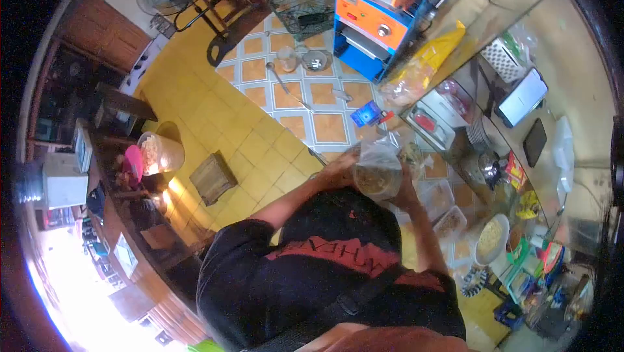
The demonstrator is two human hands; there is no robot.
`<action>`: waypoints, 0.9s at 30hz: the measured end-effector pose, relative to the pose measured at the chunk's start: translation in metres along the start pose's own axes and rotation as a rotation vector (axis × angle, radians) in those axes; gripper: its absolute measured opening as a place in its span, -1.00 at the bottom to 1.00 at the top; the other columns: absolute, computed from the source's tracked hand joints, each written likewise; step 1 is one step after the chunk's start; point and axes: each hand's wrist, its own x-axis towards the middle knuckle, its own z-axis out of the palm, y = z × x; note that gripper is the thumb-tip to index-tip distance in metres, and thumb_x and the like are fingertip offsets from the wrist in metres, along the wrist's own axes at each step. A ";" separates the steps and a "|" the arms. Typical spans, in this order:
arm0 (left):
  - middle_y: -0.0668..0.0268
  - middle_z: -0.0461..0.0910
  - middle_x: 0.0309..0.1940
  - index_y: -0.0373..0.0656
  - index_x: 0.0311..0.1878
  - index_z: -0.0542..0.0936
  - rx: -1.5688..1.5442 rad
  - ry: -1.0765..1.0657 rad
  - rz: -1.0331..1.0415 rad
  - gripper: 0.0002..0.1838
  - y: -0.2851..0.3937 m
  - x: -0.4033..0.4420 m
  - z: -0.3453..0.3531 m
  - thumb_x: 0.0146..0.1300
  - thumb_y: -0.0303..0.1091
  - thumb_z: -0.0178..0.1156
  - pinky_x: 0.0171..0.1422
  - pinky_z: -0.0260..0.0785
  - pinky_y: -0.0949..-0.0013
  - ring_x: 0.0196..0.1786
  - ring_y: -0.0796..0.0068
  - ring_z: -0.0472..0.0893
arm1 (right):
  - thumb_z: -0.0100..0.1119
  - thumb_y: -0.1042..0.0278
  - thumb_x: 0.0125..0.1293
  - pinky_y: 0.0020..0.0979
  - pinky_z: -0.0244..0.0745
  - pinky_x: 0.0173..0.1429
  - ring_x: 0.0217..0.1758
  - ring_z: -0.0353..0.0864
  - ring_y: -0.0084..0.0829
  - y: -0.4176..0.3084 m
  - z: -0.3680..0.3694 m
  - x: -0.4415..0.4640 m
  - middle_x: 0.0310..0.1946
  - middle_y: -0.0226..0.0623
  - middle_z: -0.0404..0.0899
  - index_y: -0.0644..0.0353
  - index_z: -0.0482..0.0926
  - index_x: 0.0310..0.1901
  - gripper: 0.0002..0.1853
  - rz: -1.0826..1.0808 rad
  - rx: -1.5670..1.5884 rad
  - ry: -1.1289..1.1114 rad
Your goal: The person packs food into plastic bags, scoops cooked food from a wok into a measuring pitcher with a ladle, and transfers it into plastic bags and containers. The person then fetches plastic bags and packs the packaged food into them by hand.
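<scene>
We hold a clear plastic bag on the near side of the orange-and-blue machine, over the near part of the tiled surface. Our left hand grips the bag's left side and our right hand grips its right; the fingers are blurred and partly hidden. The bag has something brownish in its lower part, too blurred for us to name.

Between the bag and the machine lies a small blue packet, in the straight path from our hands. Just to the machine's near right, crumpled clear plastic and a yellow bag crowd its side. Farther right and nearer us than the machine sit a white tray with something red in it, a stack of plates and a dark flat object.

Left of the machine we see a metal bowl, with a long-handled utensil a little nearer us. Well to the machine's near right, past our right forearm, are a food container and a round bowl of pale yellow food.
</scene>
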 end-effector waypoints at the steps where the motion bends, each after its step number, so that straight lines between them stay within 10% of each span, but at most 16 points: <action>1: 0.05 0.09 0.35 -0.16 0.32 0.21 0.006 0.014 0.000 -0.15 0.014 0.001 -0.003 -0.08 -0.31 0.39 0.44 -0.01 0.16 0.40 0.10 0.10 | 0.57 0.27 -0.31 -0.21 0.20 0.29 0.26 0.23 -0.06 -0.008 -0.003 0.003 0.22 0.02 0.16 0.29 0.04 0.25 0.08 -0.013 0.003 -0.008; 3: 0.05 0.10 0.35 -0.20 0.29 0.24 -0.832 0.065 -0.406 -0.25 0.030 0.001 -0.004 0.02 -0.32 0.32 0.44 -0.03 0.15 0.40 0.10 0.09 | 0.62 0.18 -0.39 -0.21 0.19 0.30 0.27 0.23 -0.12 -0.020 -0.009 0.003 0.20 -0.02 0.19 0.27 -0.01 0.26 0.19 0.145 -0.007 -0.069; 5: 0.15 0.18 0.31 -0.13 0.33 0.17 -0.612 0.021 -0.245 -0.23 -0.071 -0.008 0.004 0.07 -0.32 0.30 0.33 0.12 0.20 0.31 0.24 0.22 | 0.62 0.17 -0.38 -0.21 0.19 0.30 0.26 0.25 -0.13 -0.012 -0.002 -0.004 0.19 -0.03 0.20 0.27 -0.01 0.26 0.18 0.155 0.047 -0.033; 10: 0.18 0.31 0.23 -0.11 0.35 0.13 0.196 -0.014 -0.156 -0.14 -0.040 -0.019 0.000 -0.01 -0.33 0.38 0.29 0.22 0.25 0.19 0.36 0.38 | 0.62 0.15 -0.38 -0.22 0.20 0.28 0.22 0.30 -0.17 -0.018 0.012 -0.008 0.16 -0.07 0.24 0.27 -0.02 0.25 0.18 0.318 0.403 -0.023; 13: 0.15 0.38 0.14 -0.20 0.32 0.11 0.400 0.094 0.263 -0.05 -0.046 -0.011 0.007 -0.13 -0.34 0.46 0.27 0.24 0.27 0.15 0.33 0.42 | 0.61 0.16 -0.36 -0.22 0.18 0.29 0.21 0.30 -0.18 -0.031 0.020 0.005 0.15 -0.09 0.24 0.25 -0.07 0.26 0.20 0.081 0.149 0.058; 16: 0.09 0.45 0.05 -0.30 0.25 0.14 0.102 0.213 -0.014 -0.02 -0.083 -0.008 0.015 -0.23 -0.33 0.53 0.27 0.25 0.23 0.14 0.28 0.42 | 0.61 0.17 -0.36 -0.23 0.16 0.31 0.21 0.29 -0.19 -0.025 0.017 0.002 0.16 -0.11 0.23 0.23 -0.12 0.28 0.23 -0.075 -0.150 -0.001; 19: 0.07 0.45 0.04 -0.27 0.16 0.23 -0.157 0.207 -0.215 -0.07 -0.067 -0.011 0.009 -0.30 -0.30 0.56 0.23 0.29 0.23 0.12 0.28 0.43 | 0.61 0.18 -0.38 -0.22 0.16 0.31 0.21 0.29 -0.20 -0.012 0.010 0.006 0.14 -0.10 0.24 0.24 -0.09 0.28 0.22 0.163 0.290 0.042; 27: 0.08 0.42 0.07 -0.28 0.19 0.17 -0.122 0.324 -0.456 -0.05 -0.003 -0.036 0.013 -0.26 -0.32 0.55 0.24 0.34 0.22 0.17 0.28 0.43 | 0.61 0.32 -0.41 -0.23 0.28 0.23 0.18 0.32 -0.21 -0.020 0.000 0.018 0.10 -0.11 0.26 0.23 -0.07 0.26 0.19 0.152 0.170 -0.164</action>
